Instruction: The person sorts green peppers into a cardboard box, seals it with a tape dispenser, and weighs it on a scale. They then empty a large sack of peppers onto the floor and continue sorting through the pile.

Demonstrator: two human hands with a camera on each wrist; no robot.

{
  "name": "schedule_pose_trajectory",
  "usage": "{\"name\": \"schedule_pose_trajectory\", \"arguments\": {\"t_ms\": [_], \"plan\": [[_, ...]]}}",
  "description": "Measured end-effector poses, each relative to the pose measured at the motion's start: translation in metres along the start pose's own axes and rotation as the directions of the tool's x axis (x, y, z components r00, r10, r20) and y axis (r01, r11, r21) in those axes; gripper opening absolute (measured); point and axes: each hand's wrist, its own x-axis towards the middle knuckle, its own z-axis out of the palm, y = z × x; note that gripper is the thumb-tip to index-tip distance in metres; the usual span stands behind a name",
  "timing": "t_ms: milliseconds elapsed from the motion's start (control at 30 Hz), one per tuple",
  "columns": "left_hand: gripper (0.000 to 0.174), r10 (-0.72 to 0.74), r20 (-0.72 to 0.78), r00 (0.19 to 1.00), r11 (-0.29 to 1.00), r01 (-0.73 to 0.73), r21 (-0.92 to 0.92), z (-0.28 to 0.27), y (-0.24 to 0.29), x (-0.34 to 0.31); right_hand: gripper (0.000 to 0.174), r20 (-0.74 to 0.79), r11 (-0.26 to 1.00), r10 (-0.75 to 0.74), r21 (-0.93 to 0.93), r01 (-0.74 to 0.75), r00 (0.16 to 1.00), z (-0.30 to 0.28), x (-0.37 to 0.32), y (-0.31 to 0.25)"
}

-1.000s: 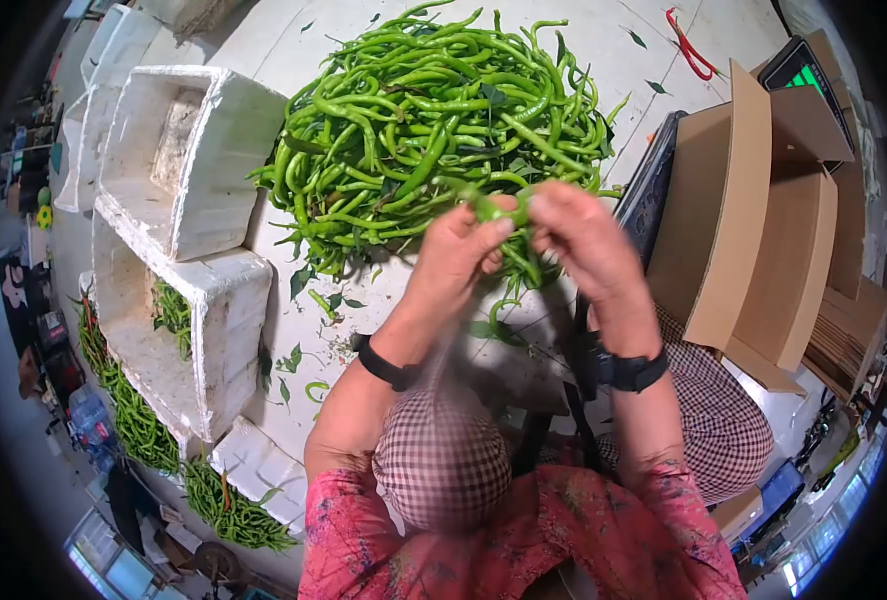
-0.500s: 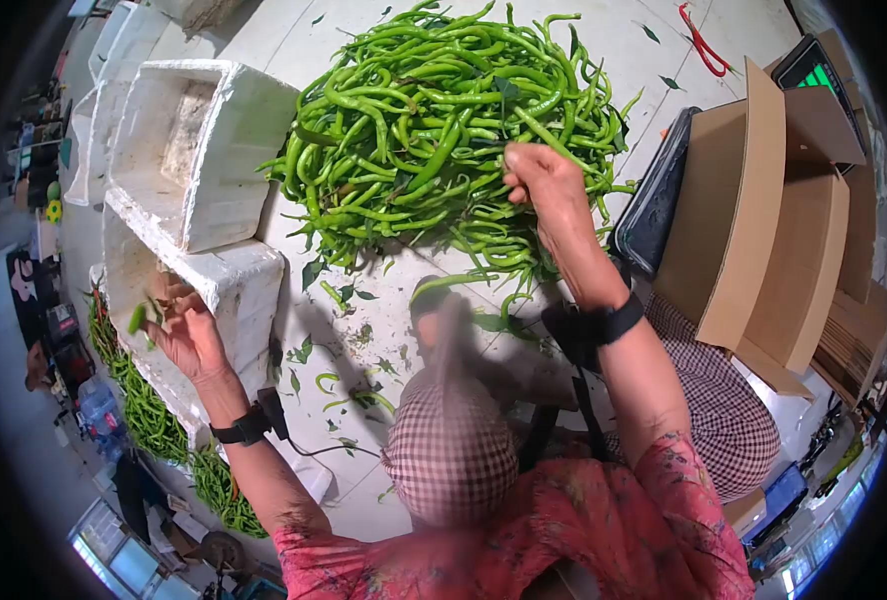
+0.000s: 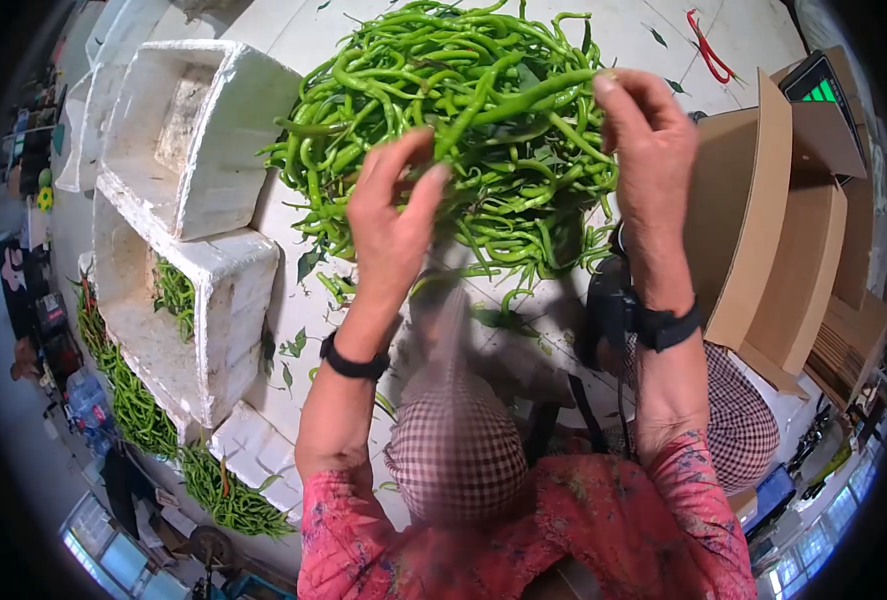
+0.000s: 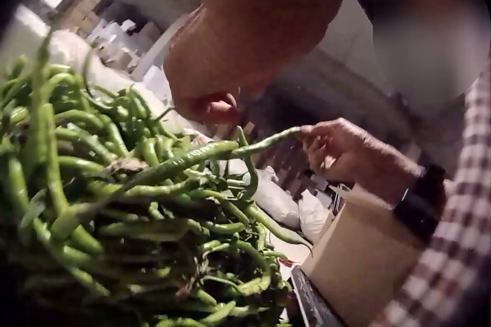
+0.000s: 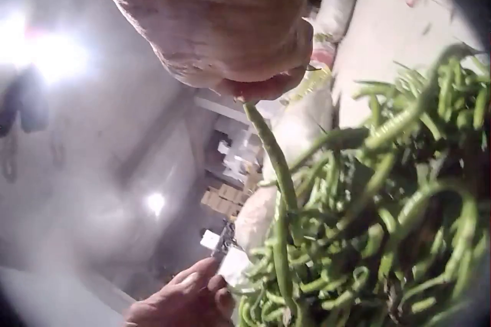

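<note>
My right hand [image 3: 654,135] pinches one end of a long green chili pepper [image 3: 544,95], which slants over the pile of green chili peppers [image 3: 364,80]. In the right wrist view the held pepper [image 5: 270,147] hangs down from the fingertips toward the heap. My left hand [image 3: 392,205] is at the near left side of the pile, thumb and fingers apart, close to the peppers. The left wrist view shows that left hand [image 4: 238,43] above the heap, with nothing visible in its fingers.
White foam boxes [image 3: 229,270] stand stacked at the left, one with green peppers inside. More peppers [image 3: 229,495] lie beyond them. An open cardboard box [image 3: 734,220] and a scale display [image 3: 819,85] are at the right. Red peppers [image 3: 709,50] lie on the floor.
My left hand went out to the foam boxes with a green piece and is now back at the pile without it. The right hand moved right and up, and now holds a pepper.
</note>
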Motion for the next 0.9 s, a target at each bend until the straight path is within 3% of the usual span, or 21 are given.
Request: {"name": "schedule_pose_trajectory", "arguments": {"t_ms": [67,133,200,233,267,333,400,467,567,667,700,733,833,900], "plan": [[0.048,0.345,-0.023,0.938,0.92,-0.333,0.205,0.02,0.008,0.023,0.014,0.036,1.0,-0.017,0.01,0.016,0.999,-0.004,-0.008,-0.035],[0.042,0.549,0.06,0.833,0.788,-0.54,0.296,0.035,0.011,0.044,0.015,0.081,0.998,-0.01,0.055,0.005,0.997,-0.004,-0.014,-0.048],[0.037,0.557,0.126,0.821,0.785,-0.57,0.241,0.039,0.005,0.055,0.016,0.121,0.995,0.0,0.097,-0.012,0.993,-0.002,-0.018,-0.049],[0.033,0.567,0.191,0.801,0.781,-0.596,0.184,0.041,0.003,0.056,0.018,0.141,0.972,0.051,0.219,-0.082,0.989,0.001,-0.019,-0.047],[0.017,0.411,0.091,0.907,0.898,-0.42,0.133,0.04,0.014,0.051,0.019,0.165,0.929,0.1,0.337,-0.151,0.981,0.001,-0.018,-0.043],[0.014,0.084,-0.084,0.993,0.992,-0.091,-0.09,0.019,0.041,0.039,0.018,0.133,0.931,0.124,0.328,-0.162,0.983,-0.007,-0.011,-0.018],[0.016,0.048,-0.286,0.957,0.961,-0.123,-0.249,0.001,0.045,0.028,0.018,0.267,0.97,0.227,0.024,-0.242,0.937,-0.017,-0.008,0.028],[0.016,0.051,-0.249,0.967,0.963,-0.113,-0.244,-0.015,0.039,0.01,0.021,0.336,0.945,0.264,-0.276,-0.174,0.904,-0.011,-0.017,0.07],[0.011,-0.068,-0.143,0.987,0.965,0.028,-0.262,-0.012,0.029,-0.022,0.03,0.29,0.904,-0.018,-0.404,0.139,0.957,0.019,-0.044,0.107],[0.007,-0.201,-0.064,0.978,0.966,0.187,-0.177,0.001,-0.002,-0.037,0.024,0.366,0.745,-0.163,-0.563,0.357,0.916,0.035,-0.051,0.123],[0.01,-0.222,-0.029,0.975,0.963,0.214,-0.163,0.004,-0.019,-0.041,0.024,0.366,0.745,-0.164,-0.562,0.359,0.916,0.035,-0.051,0.125],[0.017,-0.05,-0.036,0.998,0.999,0.051,0.019,0.008,-0.046,-0.043,0.022,0.395,0.752,-0.144,-0.552,0.36,0.907,0.033,-0.051,0.12],[0.03,0.109,0.013,0.994,0.973,-0.109,0.202,0.02,-0.04,-0.038,0.019,0.498,0.761,-0.096,-0.522,0.386,0.862,0.013,-0.055,0.079],[0.035,0.219,0.082,0.972,0.949,-0.232,0.214,0.035,-0.039,-0.036,0.017,0.566,0.767,-0.082,-0.49,0.415,0.82,-0.003,-0.061,0.049]]}}
